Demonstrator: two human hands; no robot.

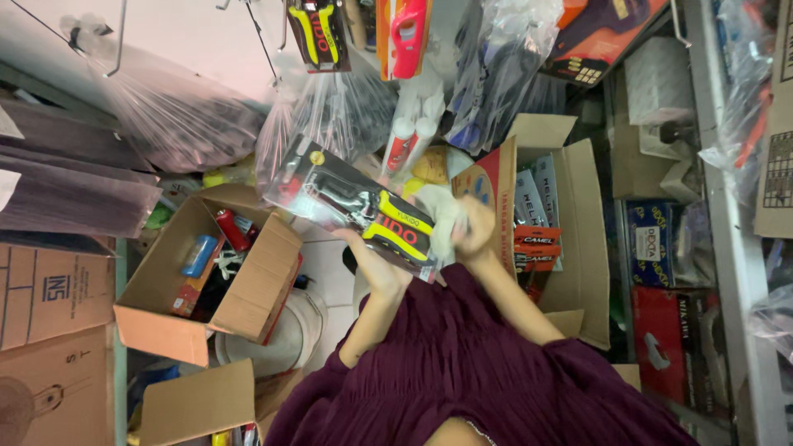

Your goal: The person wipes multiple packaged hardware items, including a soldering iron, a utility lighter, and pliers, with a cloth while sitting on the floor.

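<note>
- The left hand (373,258) is closed around the lower edge of a packaged tool (355,205), fingers curled under it and thumb on the near side.
- The packaged tool is a long clear plastic pack with a black body and black-and-yellow grips inside. It is held up in the air in front of the person, tilted, with its far end pointing up and to the left.
- The right hand (477,221) is bunched around a white cloth (440,216), fingers pinched together on it. The cloth is pressed against the yellow end of the pack.
- Both arms come out of a dark maroon garment (471,363) that fills the lower part of the view.
- Below and left of the pack stands an open cardboard box (248,289) with a red can, a blue item and other small goods inside.
- Behind the right hand is a second open carton (578,215) that holds flat packs standing on edge, with orange-labelled ones at the front.
- Clear plastic bags (330,107) of goods hang above the hands, and more packaged tools hang at the top edge.
- Shelves (727,206) on the right carry stacked boxes.
</note>
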